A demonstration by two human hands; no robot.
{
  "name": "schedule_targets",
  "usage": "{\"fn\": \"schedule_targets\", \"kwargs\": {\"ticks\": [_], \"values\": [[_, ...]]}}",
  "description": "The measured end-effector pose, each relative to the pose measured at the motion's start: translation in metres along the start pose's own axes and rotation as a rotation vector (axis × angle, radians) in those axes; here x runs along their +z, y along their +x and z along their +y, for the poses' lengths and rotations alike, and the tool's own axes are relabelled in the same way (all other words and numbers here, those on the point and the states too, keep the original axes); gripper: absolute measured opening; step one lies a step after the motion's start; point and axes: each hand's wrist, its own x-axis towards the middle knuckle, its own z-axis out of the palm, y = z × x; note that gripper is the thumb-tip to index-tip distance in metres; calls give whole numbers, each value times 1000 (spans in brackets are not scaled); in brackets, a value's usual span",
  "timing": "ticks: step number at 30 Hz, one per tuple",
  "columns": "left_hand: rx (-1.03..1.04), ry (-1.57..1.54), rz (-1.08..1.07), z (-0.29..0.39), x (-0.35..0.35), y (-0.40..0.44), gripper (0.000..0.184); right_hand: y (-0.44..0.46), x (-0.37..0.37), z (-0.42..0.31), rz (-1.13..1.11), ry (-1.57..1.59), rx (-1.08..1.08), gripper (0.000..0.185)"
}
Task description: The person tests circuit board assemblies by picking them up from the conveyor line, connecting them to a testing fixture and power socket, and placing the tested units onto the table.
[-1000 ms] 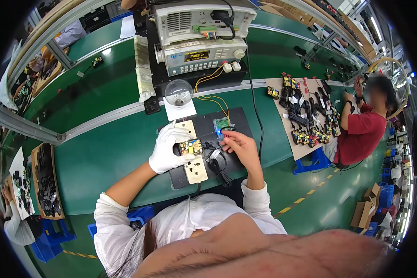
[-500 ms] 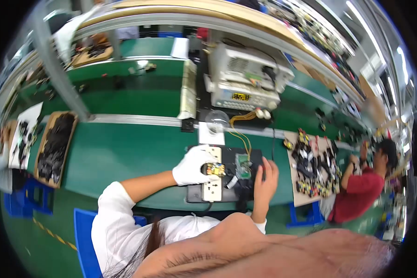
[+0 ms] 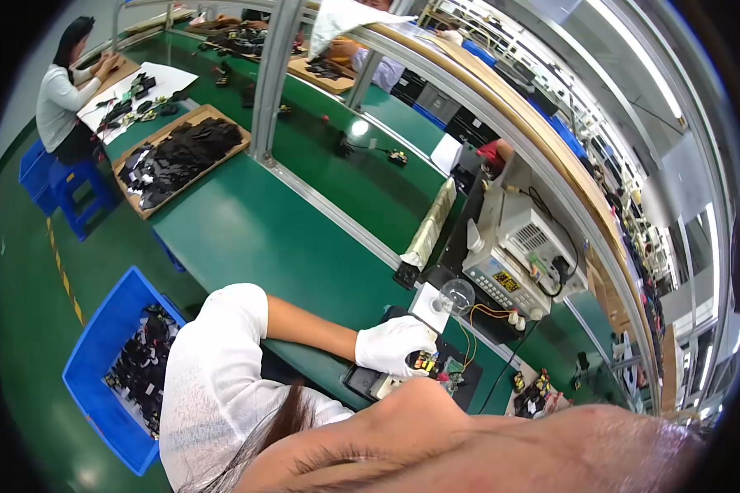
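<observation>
My left hand (image 3: pixel 395 345), in a white glove, is closed around a small circuit board (image 3: pixel 424 362) with yellow parts. It holds the board just over a white power strip (image 3: pixel 386 386), which is largely covered by the hand and my face. The strip lies on a black base (image 3: pixel 358 380). Right beside the held board is a green circuit board (image 3: pixel 453 371) with yellow wires (image 3: pixel 471 341) rising from it. My right hand is out of sight. Beyond the glove, a clear glass bulb (image 3: pixel 456 296) stands by a white block (image 3: pixel 426 306).
Behind the bulb is a bench instrument (image 3: pixel 506 279) with a lit display. A cardboard tray (image 3: pixel 238 146) of black pieces lies on the green bench (image 3: pixel 279 255). On the floor at left, a blue bin (image 3: pixel 90 361) holds dark parts. Another person (image 3: pixel 62 90) sits far left.
My view has swung left and tilted, bringing in the blue bin. My right hand has dropped out of sight, while my left still grips the circuit board.
</observation>
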Motion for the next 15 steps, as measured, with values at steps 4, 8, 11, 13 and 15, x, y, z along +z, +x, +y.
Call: {"fn": "schedule_targets", "kwargs": {"ticks": [4,8,11,13,15], "values": [[-54,-71,93,15,-12,15,33,3,4,45,126,136,-29,38],[-115,-110,71,15,-13,19,32,6,36,35,197,237,-280,53],[-31,-56,141,12,-13,16,38,10,44,31,211,350,-251,57],[32,-76,160,7,-14,17,38,9,46,31,247,344,-235,57],[121,-102,76,2,-20,17,36,11,46,36,325,369,-144,54]]}}
